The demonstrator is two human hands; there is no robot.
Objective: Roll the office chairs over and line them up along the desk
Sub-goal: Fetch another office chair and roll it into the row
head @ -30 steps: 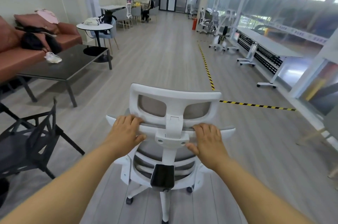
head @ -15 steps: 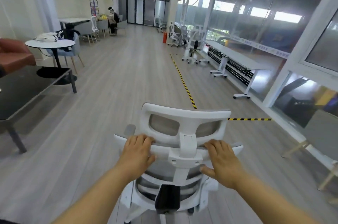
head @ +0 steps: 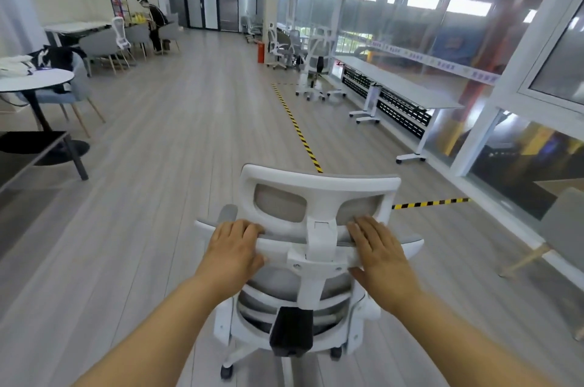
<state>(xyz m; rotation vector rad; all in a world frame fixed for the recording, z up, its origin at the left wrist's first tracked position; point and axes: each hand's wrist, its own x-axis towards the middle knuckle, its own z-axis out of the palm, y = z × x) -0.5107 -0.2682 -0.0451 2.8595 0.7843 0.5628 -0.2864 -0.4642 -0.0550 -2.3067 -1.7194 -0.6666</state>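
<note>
A white office chair (head: 319,187) with grey mesh stands right in front of me, its back toward me. My left hand (head: 235,249) grips the top rail of the backrest left of the headrest post, fingers curled over it. My right hand (head: 380,252) grips the same rail on the right, thumb under it. The long grey desk (head: 407,88) runs along the glass wall at the right, ahead of the chair. Another white office chair (head: 316,65) stands at the desk's far end, with more chairs behind it.
Yellow-black floor tape (head: 298,130) runs ahead and branches right behind the chair. A black low table (head: 47,149) and a round white table (head: 34,80) stand at the left. A person sits at a far table (head: 153,21). A wooden-legged seat (head: 559,228) is at the right.
The chair has rolled forward along the floor with both hands on its rail. The sofa and black chair at the left have dropped out of view; the desk is nearer.
</note>
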